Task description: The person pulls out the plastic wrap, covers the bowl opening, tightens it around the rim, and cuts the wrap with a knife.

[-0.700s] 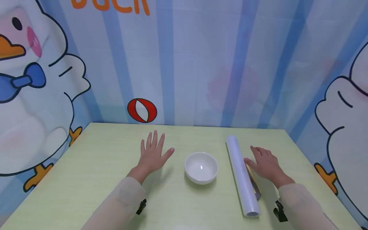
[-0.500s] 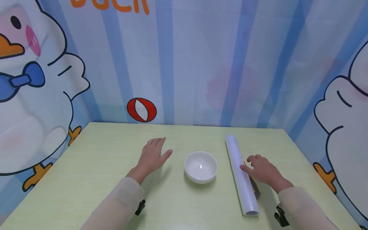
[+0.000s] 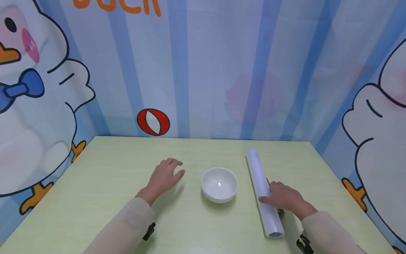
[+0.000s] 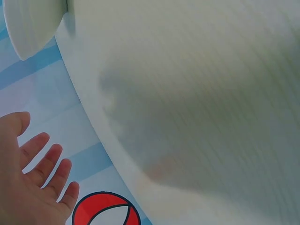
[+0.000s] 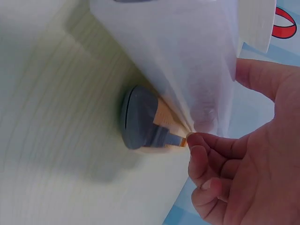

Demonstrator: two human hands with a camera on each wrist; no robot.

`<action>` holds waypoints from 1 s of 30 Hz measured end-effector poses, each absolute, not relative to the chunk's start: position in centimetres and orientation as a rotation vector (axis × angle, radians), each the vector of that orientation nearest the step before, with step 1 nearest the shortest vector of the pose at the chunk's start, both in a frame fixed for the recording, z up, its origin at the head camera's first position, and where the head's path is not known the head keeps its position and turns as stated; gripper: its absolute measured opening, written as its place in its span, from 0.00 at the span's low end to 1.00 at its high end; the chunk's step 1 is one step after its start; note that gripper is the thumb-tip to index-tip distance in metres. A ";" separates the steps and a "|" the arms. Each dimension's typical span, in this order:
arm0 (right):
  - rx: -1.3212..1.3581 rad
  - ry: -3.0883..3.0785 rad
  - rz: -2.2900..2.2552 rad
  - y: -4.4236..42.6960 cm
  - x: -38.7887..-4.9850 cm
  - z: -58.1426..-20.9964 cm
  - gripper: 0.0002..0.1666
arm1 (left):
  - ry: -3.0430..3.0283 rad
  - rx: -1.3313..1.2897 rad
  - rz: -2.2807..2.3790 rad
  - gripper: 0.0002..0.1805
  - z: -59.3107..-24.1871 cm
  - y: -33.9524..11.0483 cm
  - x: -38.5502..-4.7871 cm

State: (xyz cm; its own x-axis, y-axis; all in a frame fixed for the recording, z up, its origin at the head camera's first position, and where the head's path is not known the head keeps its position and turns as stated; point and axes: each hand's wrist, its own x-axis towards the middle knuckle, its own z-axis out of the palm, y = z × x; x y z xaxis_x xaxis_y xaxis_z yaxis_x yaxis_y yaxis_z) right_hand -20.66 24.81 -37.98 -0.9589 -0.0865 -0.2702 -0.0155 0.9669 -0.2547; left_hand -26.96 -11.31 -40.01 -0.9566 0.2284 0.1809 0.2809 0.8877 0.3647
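My right hand (image 3: 283, 198) grips the long whitish roll of plastic film (image 3: 261, 194) across its middle. In the right wrist view, the thumb lies on one side of the film roll (image 5: 183, 56) and curled fingers press the other side. Beside the roll, partly under this hand, lies a grey and yellow-orange object (image 5: 143, 117) whose kind I cannot tell. My left hand (image 3: 163, 178) hovers over the table with relaxed, slightly bent fingers and holds nothing. A white bowl (image 3: 219, 185) stands upright between the hands.
The pale wooden table (image 3: 104, 169) ends at a blue striped curtain (image 3: 215, 70) printed with ducks and a red-and-white ball. In the left wrist view, the bowl (image 4: 35, 26) shows at the top left corner.
My right hand has come left and down from beside the roll and taken hold of it. The left hand's spread fingers have relaxed and drawn back slightly. Roll and bowl stay put.
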 end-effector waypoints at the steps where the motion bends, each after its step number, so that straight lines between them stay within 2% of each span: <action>1: -0.063 2.843 -0.352 24.7 -20.8 -38.1 0.40 | -2.924 -0.398 -0.603 0.21 -40.1 -11.3 -27.0; 5: -0.028 2.873 -0.340 24.3 -21.2 -38.6 0.39 | -2.939 -0.406 -0.626 0.20 -40.4 -11.3 -27.2; 13: -0.047 2.937 -0.403 23.4 -21.7 -38.4 0.26 | -2.968 -0.443 -0.626 0.19 -41.0 -10.7 -27.5; 22: -0.137 2.903 -0.500 21.7 -23.9 -38.4 0.19 | -2.959 -0.509 -0.505 0.20 -41.5 -10.6 -27.6; 30: -0.244 2.847 -0.577 20.3 -26.3 -38.8 0.21 | -2.977 -0.528 -0.389 0.23 -41.1 -10.6 -27.8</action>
